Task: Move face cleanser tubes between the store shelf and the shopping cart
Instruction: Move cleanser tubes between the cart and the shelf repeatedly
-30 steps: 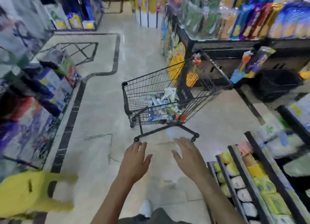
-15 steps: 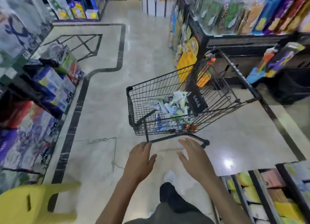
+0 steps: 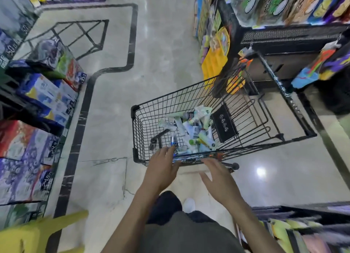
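Both hands have closed in on the cart since the earlier frame: the left hand now overlaps its near rim, the right hand hovers just short. Both are spread and hold nothing, probably poised to reach inside. The shopping cart holds the face cleanser tubes, a loose heap (long axes mixed, several running near-to-far).
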`<act>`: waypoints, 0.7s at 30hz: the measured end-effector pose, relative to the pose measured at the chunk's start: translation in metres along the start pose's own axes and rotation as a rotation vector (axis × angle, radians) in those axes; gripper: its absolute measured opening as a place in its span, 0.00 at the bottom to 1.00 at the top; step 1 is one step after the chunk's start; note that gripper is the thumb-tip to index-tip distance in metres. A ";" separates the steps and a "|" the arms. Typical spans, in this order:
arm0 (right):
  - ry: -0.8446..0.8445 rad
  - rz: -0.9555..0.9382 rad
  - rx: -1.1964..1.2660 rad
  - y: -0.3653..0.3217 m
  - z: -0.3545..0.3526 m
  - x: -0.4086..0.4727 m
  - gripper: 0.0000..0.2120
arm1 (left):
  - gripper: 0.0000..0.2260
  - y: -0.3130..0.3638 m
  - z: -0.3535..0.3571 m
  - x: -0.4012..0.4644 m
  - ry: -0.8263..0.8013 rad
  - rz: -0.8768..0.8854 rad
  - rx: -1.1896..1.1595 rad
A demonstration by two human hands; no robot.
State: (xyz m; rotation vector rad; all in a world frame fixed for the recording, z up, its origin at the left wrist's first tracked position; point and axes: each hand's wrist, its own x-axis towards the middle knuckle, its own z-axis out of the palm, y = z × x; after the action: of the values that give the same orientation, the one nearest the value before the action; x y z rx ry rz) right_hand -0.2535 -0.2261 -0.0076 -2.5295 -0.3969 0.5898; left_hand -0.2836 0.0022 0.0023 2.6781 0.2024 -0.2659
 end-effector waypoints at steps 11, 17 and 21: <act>-0.117 0.076 -0.021 -0.001 -0.018 0.187 0.20 | 0.25 -0.066 0.019 0.103 -0.194 -0.161 -0.075; -0.216 0.246 -0.008 0.046 0.008 0.264 0.21 | 0.24 -0.090 0.051 0.192 -0.336 -0.154 -0.083; -0.273 0.393 -0.015 0.096 0.034 0.310 0.22 | 0.27 -0.107 0.102 0.246 -0.447 -0.107 -0.036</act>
State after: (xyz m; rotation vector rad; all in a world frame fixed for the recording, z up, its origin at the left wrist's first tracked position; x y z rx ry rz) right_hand 0.0132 -0.1734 -0.1874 -2.5615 0.0100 1.0893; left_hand -0.0799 0.0772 -0.1852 2.4975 0.2070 -0.8699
